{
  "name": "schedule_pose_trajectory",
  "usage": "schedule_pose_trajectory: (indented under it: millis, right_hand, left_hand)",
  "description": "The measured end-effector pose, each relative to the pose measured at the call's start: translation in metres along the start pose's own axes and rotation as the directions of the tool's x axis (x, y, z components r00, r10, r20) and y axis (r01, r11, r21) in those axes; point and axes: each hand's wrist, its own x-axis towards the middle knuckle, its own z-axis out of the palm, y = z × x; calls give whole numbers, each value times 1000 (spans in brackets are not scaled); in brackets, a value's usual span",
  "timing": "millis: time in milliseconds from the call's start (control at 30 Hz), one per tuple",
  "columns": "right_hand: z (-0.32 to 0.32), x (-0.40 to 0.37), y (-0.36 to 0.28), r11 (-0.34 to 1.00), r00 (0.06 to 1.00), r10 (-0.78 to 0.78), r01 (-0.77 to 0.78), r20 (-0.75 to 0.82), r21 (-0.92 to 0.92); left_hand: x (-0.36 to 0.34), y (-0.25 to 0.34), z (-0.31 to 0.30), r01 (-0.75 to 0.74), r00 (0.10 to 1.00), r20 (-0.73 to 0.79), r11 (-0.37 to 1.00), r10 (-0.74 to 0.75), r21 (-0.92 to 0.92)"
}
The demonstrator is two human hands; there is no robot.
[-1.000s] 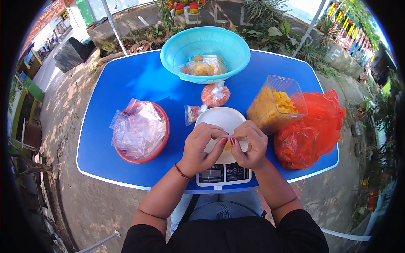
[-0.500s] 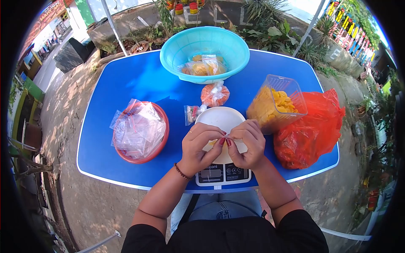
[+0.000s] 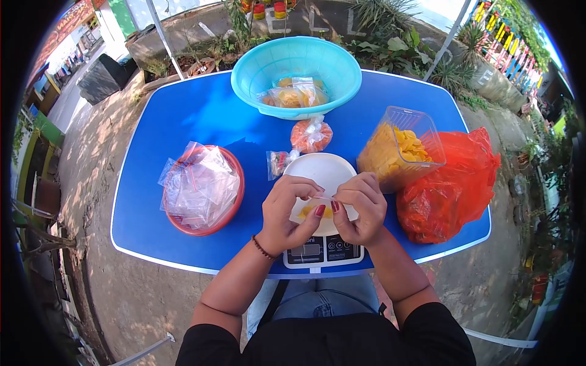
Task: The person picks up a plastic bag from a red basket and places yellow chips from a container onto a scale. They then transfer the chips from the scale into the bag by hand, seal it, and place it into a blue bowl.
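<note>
Head view: scale (image 3: 323,255) nearest the body, its round white plate (image 3: 325,168) beyond the panel. Clear bag (image 3: 322,196) sits over the plate, between both hands; its top edge runs left-right, one end at each hand's fingertips, so neither is clearly nearer. Right hand (image 3: 365,204): palm inward, thumb and index together on the edge. Left hand (image 3: 282,210): fingers curled over, thumb lower; can't tell if it's clamped. Chip box (image 3: 400,152) farther, to the right; turquoise basin (image 3: 296,113) farthest.
</note>
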Motion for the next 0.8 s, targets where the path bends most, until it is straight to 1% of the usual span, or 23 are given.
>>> schedule_pose_trajectory:
  millis: [67,167,267,367,467,600,667,800]
  right_hand:
    - [0,1,0,999,999,-41,41,-2,-16]
    - [0,5,-2,999,999,-31,32,5,-9]
    - [-1,3,-1,998,998,57,-57,9,19]
    - [1,-1,4,998,998,49,-50,31,29]
    - [2,-2,3,993,993,94,-98,68,59]
    - [5,-1,1,998,997,52,-53,49,39]
    - [4,0,3,999,998,38,-39,45,28]
    - [-1,0,4,992,992,104,-109,69,68]
  left_hand:
    - [-1,-4,1,-2,1000,17,1000,2,9]
    - [-3,-5,2,-10,1000,29,999,9,43]
    - [-3,-5,4,-11,1000,28,999,10,49]
    - [-2,-5,4,-20,999,33,997,18,74]
    - [0,-3,3,-23,999,31,996,20,81]
    - [1,-4,1,-16,998,55,998,13,63]
    - [0,-4,0,-21,999,43,997,18,75]
    - [-2,-5,0,15,1000,5,998,-15,62]
